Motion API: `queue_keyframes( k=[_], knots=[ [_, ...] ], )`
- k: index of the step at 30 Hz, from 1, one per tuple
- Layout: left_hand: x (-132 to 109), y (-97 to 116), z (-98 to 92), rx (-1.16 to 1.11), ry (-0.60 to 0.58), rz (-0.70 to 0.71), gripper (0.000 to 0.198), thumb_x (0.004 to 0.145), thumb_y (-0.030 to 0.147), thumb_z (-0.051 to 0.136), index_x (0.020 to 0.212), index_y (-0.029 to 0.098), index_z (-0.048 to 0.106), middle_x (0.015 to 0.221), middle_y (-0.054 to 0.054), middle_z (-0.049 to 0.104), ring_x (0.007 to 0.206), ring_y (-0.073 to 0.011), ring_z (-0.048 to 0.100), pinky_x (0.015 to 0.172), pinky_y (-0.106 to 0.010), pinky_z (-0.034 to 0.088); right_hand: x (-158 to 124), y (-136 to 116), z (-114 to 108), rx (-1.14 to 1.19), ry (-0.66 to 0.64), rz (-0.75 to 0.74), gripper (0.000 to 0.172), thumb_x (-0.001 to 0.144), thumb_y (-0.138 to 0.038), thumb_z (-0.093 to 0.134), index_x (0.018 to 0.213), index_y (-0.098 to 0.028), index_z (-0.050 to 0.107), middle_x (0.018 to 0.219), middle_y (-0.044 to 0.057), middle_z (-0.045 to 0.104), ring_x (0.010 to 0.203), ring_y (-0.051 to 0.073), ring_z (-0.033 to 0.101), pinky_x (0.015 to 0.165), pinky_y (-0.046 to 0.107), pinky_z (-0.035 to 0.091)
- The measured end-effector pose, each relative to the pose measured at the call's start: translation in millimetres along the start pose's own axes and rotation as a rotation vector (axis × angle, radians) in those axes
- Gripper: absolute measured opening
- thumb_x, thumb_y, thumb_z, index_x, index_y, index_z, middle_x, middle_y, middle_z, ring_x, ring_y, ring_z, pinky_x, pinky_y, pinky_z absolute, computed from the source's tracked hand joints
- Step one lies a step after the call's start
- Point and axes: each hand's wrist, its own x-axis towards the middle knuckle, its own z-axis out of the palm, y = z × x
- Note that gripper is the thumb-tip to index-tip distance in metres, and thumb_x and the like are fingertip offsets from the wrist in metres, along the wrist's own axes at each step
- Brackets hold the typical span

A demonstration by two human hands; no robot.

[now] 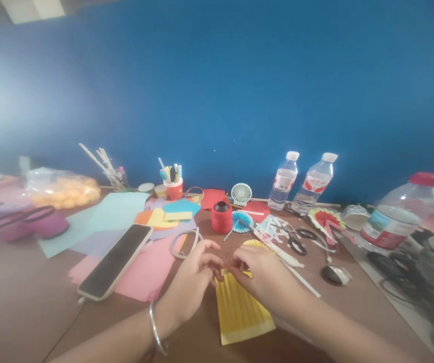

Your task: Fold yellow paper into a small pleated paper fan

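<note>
A yellow pleated paper [239, 310] lies on the brown table [23, 302] in front of me. My left hand [194, 280], with a thin bangle on the wrist, pinches the paper's far edge with curled fingers. My right hand [264, 272] rests on the same far edge, fingers closed on the folds. The two hands meet fingertip to fingertip at the paper's top. Another yellow folded fan [257, 243] peeks out just behind my right hand.
A phone [116, 259] lies on pink paper [145, 275] to the left. Behind stand a red thread spool [222, 218], a pen cup [173, 187], a mini fan [241, 193], scissors [296, 242] and three water bottles [283, 181] [314, 184] [400, 214]. Cables [410, 282] lie at right.
</note>
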Motion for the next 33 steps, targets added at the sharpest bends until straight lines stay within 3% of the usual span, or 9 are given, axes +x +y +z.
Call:
queue_keyframes(
  k=[5,8,9,11,14,17,20,28,33],
  knots=[
    [4,5,-5.5,-0.044,0.024,-0.061,0.038,0.066,0.007,0.033,0.101,0.022,0.038,0.094,-0.005,0.056,0.077,-0.0152,0.056,0.061,-0.028,0.045,-5,5,-4,0.091,-0.024,0.101,0.013,0.078,-0.013,0.043,0.068,-0.02,0.048,0.069,-0.001,0.057,0.063,0.013,0.051,0.054,0.023,0.034],
    [-1,10,-7.6,0.164,0.1,-0.027,0.029,0.072,0.01,0.033,0.097,0.024,0.042,0.099,-0.004,0.053,0.086,-0.016,0.054,0.067,-0.029,0.045,-6,14,-9,0.143,-0.022,0.179,0.013,0.078,-0.014,0.041,0.068,-0.02,0.046,0.068,-0.001,0.055,0.061,0.013,0.049,0.053,0.023,0.033],
    [-5,10,-7.6,0.3,0.072,0.014,0.027,0.073,0.011,0.034,0.095,0.024,0.045,0.097,-0.003,0.053,0.087,-0.0162,0.053,0.071,-0.029,0.045,-6,18,-11,0.157,-0.04,0.207,0.013,0.077,-0.014,0.041,0.068,-0.02,0.047,0.066,-0.002,0.055,0.059,0.012,0.048,0.052,0.023,0.033],
    [-15,5,-6.0,0.616,-0.105,0.135,0.024,0.077,0.013,0.035,0.091,0.024,0.051,0.096,-0.003,0.055,0.089,-0.0176,0.052,0.078,-0.033,0.042,-5,26,-17,0.189,-0.09,0.242,0.013,0.076,-0.016,0.042,0.066,-0.02,0.048,0.063,-0.002,0.054,0.056,0.012,0.047,0.05,0.023,0.032],
    [-30,-11,-1.8,1.023,-0.361,0.318,0.028,0.08,0.019,0.038,0.103,0.022,0.054,0.107,-0.008,0.055,0.101,-0.0252,0.047,0.089,-0.041,0.035,-3,36,-23,0.265,-0.129,0.264,0.011,0.074,-0.02,0.045,0.064,-0.02,0.049,0.06,-0.003,0.053,0.055,0.012,0.046,0.049,0.022,0.031],
    [-35,-25,2.7,1.261,-0.419,0.431,0.045,0.078,0.029,0.047,0.12,0.015,0.043,0.121,-0.013,0.047,0.109,-0.0304,0.041,0.093,-0.042,0.031,-2,41,-21,0.329,-0.162,0.316,0.01,0.071,-0.025,0.051,0.062,-0.019,0.052,0.058,-0.003,0.053,0.054,0.011,0.046,0.048,0.022,0.031],
    [-31,-30,9.8,1.349,-0.487,0.573,0.05,0.08,0.038,0.044,0.122,0.012,0.04,0.12,-0.014,0.048,0.11,-0.0291,0.041,0.092,-0.038,0.034,-4,41,-9,0.358,-0.248,0.396,0.012,0.067,-0.028,0.055,0.06,-0.018,0.055,0.058,-0.002,0.056,0.054,0.012,0.048,0.047,0.022,0.031],
    [-23,-47,26.5,1.467,-0.365,0.897,0.03,0.085,0.022,0.038,0.109,0.01,0.05,0.103,-0.011,0.057,0.096,-0.0226,0.049,0.08,-0.033,0.04,-14,42,19,0.265,-0.363,0.484,0.012,0.067,-0.029,0.056,0.06,-0.02,0.06,0.061,-0.003,0.062,0.057,0.011,0.053,0.049,0.021,0.032],
    [-18,-54,17.9,1.412,-0.343,0.916,0.026,0.084,0.018,0.039,0.105,0.012,0.052,0.102,-0.006,0.057,0.091,-0.0187,0.051,0.075,-0.028,0.041,-13,39,20,0.228,-0.373,0.538,0.011,0.068,-0.026,0.054,0.06,-0.02,0.058,0.059,-0.004,0.061,0.054,0.009,0.051,0.046,0.019,0.03]
  ],
)
